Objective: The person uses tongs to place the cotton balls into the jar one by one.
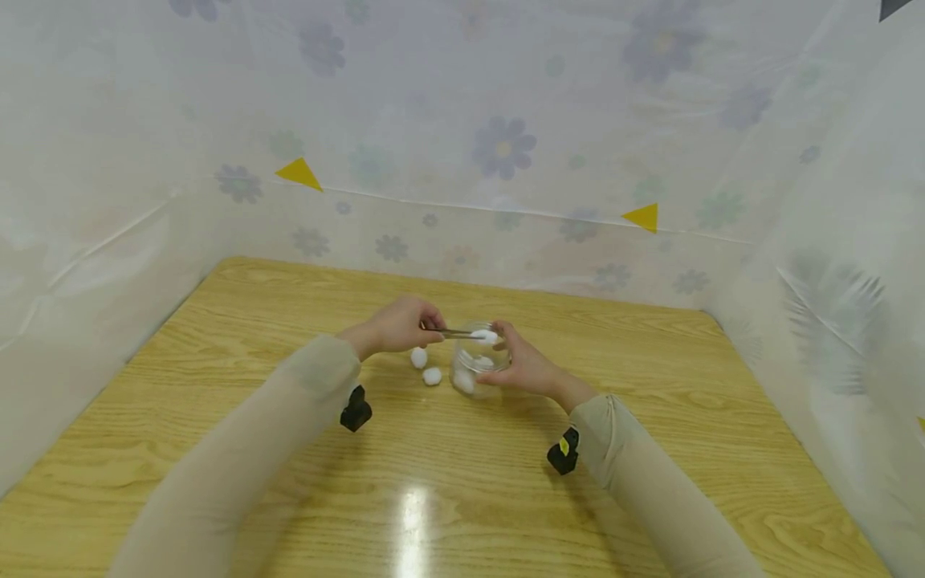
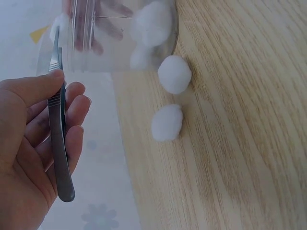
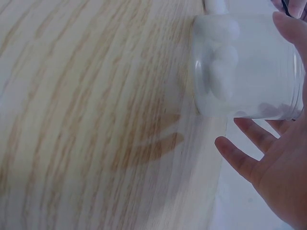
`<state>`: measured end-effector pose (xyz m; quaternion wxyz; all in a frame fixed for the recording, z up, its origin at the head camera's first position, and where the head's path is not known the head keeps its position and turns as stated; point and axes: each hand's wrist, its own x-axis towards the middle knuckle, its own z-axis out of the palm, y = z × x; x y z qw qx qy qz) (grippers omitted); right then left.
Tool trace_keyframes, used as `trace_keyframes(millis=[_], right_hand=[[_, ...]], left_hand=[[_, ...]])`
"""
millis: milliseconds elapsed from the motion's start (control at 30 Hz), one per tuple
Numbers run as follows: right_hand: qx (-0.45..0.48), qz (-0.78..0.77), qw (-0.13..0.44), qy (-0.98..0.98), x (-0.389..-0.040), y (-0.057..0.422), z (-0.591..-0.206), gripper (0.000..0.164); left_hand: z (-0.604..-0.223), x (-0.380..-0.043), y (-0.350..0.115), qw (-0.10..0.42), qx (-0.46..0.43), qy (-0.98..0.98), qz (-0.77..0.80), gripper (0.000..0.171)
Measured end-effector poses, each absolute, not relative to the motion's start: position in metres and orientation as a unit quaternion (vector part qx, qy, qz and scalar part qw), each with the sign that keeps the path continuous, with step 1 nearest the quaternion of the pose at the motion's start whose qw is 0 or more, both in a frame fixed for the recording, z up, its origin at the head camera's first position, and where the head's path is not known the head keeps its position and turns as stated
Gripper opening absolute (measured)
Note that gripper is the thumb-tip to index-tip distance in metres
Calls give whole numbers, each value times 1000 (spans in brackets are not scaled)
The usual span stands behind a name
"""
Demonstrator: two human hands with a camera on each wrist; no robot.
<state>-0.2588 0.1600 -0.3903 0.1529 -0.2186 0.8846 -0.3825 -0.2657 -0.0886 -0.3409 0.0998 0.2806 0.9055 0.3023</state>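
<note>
My left hand (image 1: 405,324) pinches metal tweezers (image 2: 58,148) between thumb and fingers. At their tips is a white cotton ball (image 1: 483,337), over the mouth of a clear round jar (image 3: 261,67). Around the upper part of that jar, my right hand (image 1: 531,368) has its thumb on one side and fingers on the other. Several cotton balls (image 2: 153,24) lie at the bottom inside the jar. Left of the jar, two more cotton balls, one farther back (image 1: 418,358) and one nearer (image 1: 431,376), lie on the table below my left hand.
The wood-grain table (image 1: 462,498) carries the jar and the loose cotton balls. Pale flowered sheeting (image 1: 433,120) rises behind it and along both sides, with yellow triangles (image 1: 299,173) stuck on it. A black wrist camera (image 1: 356,409) hangs under each sleeve.
</note>
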Motion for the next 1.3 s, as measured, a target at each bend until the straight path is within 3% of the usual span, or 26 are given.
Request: trace_keyframes(millis=[767, 1300], right_hand=[[-229, -373, 136, 889, -256, 159, -389, 89], [-230, -380, 148, 883, -257, 160, -390, 90]], left_hand=[[-340, -263, -99, 105, 264, 903, 322, 26], [-352, -266, -129, 91, 256, 899, 344, 21]])
